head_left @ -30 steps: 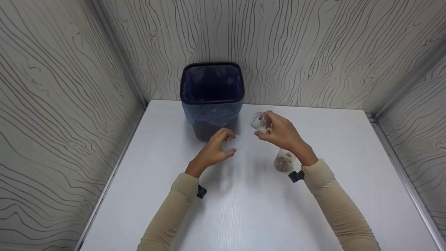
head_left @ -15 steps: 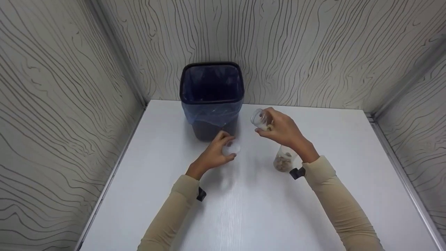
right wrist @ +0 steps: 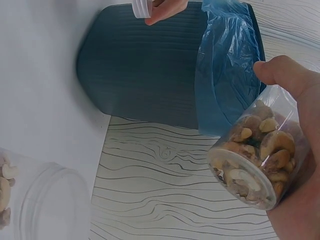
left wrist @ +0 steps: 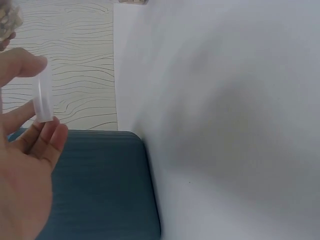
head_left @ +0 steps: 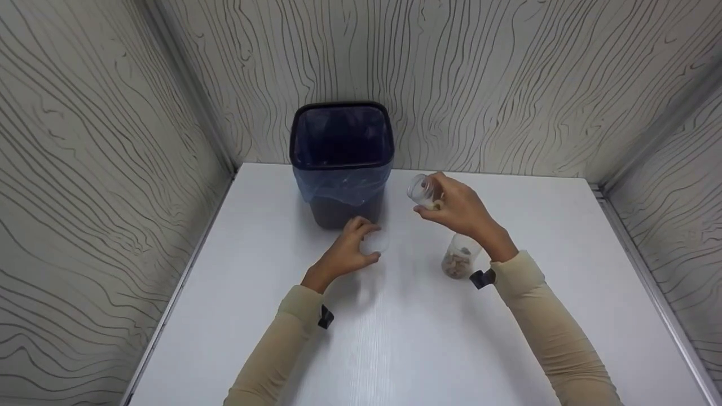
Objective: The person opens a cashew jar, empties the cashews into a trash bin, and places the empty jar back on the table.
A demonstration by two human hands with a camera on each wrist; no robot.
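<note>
Between the thumb and fingers of my left hand (head_left: pixel 345 252) is a translucent white plastic lid (head_left: pixel 374 242), held on edge by its rim in the left wrist view. My right hand (head_left: pixel 465 207) grips a small clear jar (head_left: pixel 422 192) tilted on its side above the table, its uncovered mouth towards the left. Mixed nuts (right wrist: pixel 270 150), cashews among them, fill the base of that jar in the right wrist view. A second clear jar (head_left: pixel 457 264) with nuts stands uncovered on the table, just below my right wrist.
A dark square bin (head_left: pixel 344 213) lined with a blue bag (head_left: pixel 341 183) stands against the back wall, just beyond my left hand. Wood-grain patterned panels (head_left: pixel 451 84) enclose the white table (head_left: pixel 361 349) at the back and both sides.
My left hand has drawn back slightly towards me with the lid. The right hand has shifted a little up and away with its jar. The standing jar and bin stay put.
</note>
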